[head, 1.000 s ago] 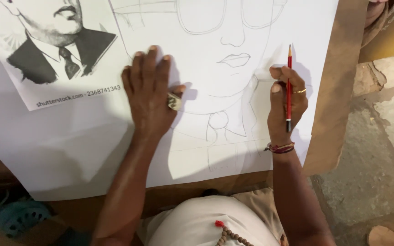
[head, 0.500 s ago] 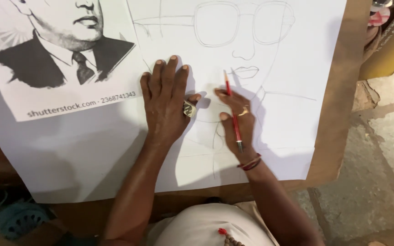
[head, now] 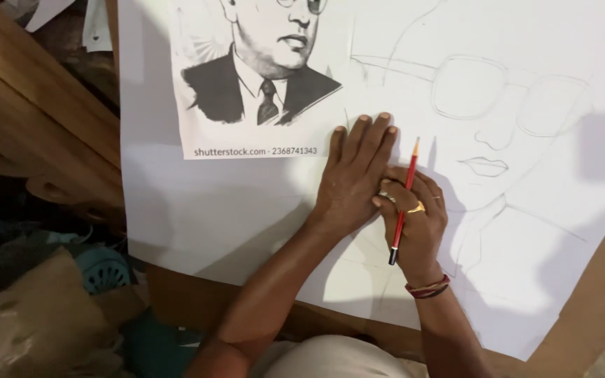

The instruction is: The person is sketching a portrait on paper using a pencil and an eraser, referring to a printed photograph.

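Left hand (head: 353,173) lay flat, fingers spread toward 12 o'clock, pinning the large white sheet (head: 260,217) to the brown board (head: 589,308), likely to stop it sliding. Right hand (head: 414,220) was closed around a red pencil (head: 402,201), tip up at 12, butted against the left hand at 3 o'clock. Pencilled face outline (head: 498,133) sat at 2 o'clock; printed reference portrait (head: 260,77) at 11, apparently kept close for copying.

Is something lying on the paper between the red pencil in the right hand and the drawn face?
Nothing visible does. The right hand holds the red pencil above the drawing sheet, and bare paper lies between it and the sketched face. The left hand rests flat on the other side, touching the right hand.
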